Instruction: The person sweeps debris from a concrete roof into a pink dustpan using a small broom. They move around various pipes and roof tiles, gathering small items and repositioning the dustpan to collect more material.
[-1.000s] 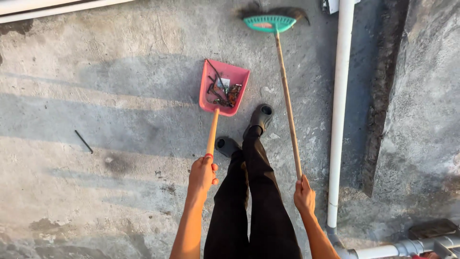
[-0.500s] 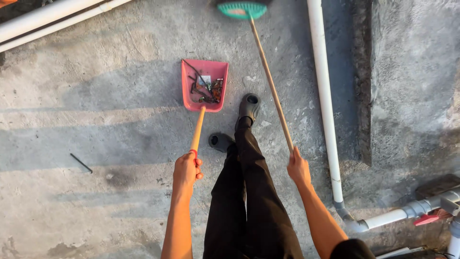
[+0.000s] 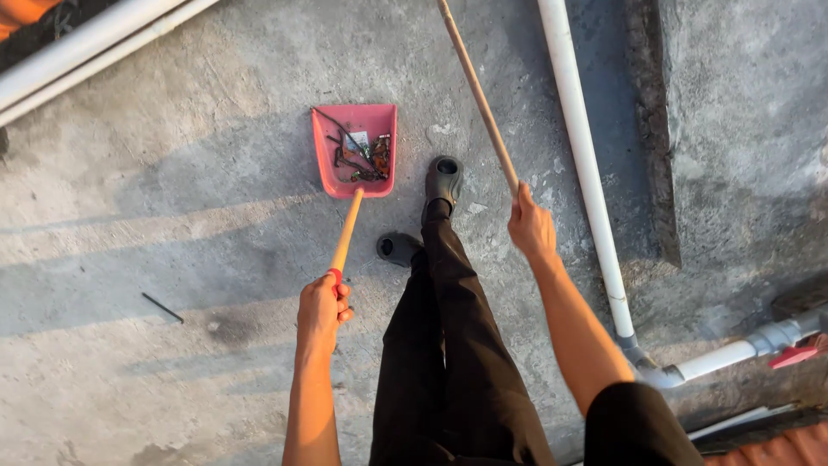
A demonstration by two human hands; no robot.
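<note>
Rough grey concrete floor, outdoors, sunlit w/ long shadow bands across it. Nearest: person's legs in black trousers, dark clogs on both feet, one foot fwd of the other.

Left hand: fingers curled tight round the end of an orange dustpan handle, fist shut, thumb side up; red grip tip shows just above the knuckles. Handle runs up and slightly right to the red dustpan, which sits flat on the floor just left of the fwd foot. Inside the pan: dark twigs, wire-like bits and small scraps.

Right hand: fingers wrapped fully round a wooden broom stick, closed grip, held higher than the left. Stick slants up-left and leaves the frame at top; broom head not in view.

Further out: small dark stick lying on the floor, well left of the left hand. White pipe runs along the floor on the right, beside a raised concrete wall; more white pipes at top left.
</note>
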